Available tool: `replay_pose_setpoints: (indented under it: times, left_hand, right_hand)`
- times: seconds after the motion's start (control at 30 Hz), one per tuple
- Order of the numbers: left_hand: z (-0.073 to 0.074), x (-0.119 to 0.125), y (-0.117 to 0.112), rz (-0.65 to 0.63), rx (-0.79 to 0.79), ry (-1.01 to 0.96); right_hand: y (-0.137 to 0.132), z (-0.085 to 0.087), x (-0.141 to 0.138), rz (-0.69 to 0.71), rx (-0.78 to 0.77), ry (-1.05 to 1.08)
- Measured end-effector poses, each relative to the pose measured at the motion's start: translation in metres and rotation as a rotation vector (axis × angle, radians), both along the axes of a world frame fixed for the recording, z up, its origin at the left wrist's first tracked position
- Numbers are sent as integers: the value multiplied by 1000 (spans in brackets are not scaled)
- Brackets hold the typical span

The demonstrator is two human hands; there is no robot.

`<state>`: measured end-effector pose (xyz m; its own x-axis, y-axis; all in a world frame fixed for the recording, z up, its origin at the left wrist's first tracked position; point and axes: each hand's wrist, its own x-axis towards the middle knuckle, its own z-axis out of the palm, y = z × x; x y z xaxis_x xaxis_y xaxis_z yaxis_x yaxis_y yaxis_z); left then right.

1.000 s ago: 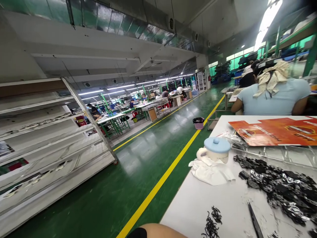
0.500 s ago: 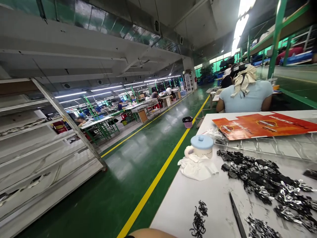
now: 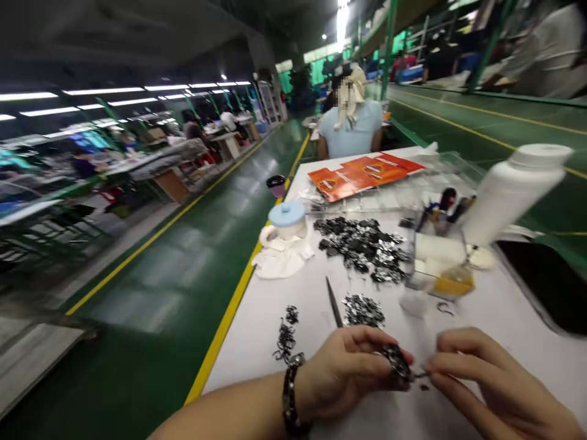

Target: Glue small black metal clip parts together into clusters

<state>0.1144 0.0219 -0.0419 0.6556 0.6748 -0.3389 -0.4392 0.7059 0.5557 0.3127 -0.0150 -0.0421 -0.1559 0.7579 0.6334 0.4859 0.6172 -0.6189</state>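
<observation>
My left hand (image 3: 342,370), a dark bracelet on its wrist, is closed around a small black and silver part (image 3: 397,362) above the white table. My right hand (image 3: 488,382) faces it, thumb and fingers pinched on a thin dark piece (image 3: 420,374) that points at the part. Motion blur hides its exact kind. Beyond the hands lie a pile of small silver pieces (image 3: 364,310), a pointed black tool (image 3: 334,300) and a larger heap of black and silver parts (image 3: 362,247). Small black curved pieces (image 3: 285,339) are left of the tool.
A lidded mug (image 3: 288,221) stands by a crumpled white cloth (image 3: 282,260) at the left edge. On the right are a clear container (image 3: 438,260), a white bottle (image 3: 513,189) and a phone (image 3: 545,284). Ahead sits a person in light blue (image 3: 351,128); a green aisle (image 3: 183,263) runs left.
The view has swung right and down. Both hands now show, holding small parts, where before only a bit of skin showed at the bottom edge. The bottle, container and phone have come into view.
</observation>
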Motion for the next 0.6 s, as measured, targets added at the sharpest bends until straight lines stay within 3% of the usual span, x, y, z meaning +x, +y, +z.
replay_pose_setpoints:
  times: [0.2, 0.6]
  left_hand:
    - [11, -2, 5, -48, -22, 38]
    - [11, 0, 5, -113, -24, 69]
  right_hand:
    - [-2, 19, -10, 98, -147, 52]
    - [-6, 18, -12, 109, -115, 21]
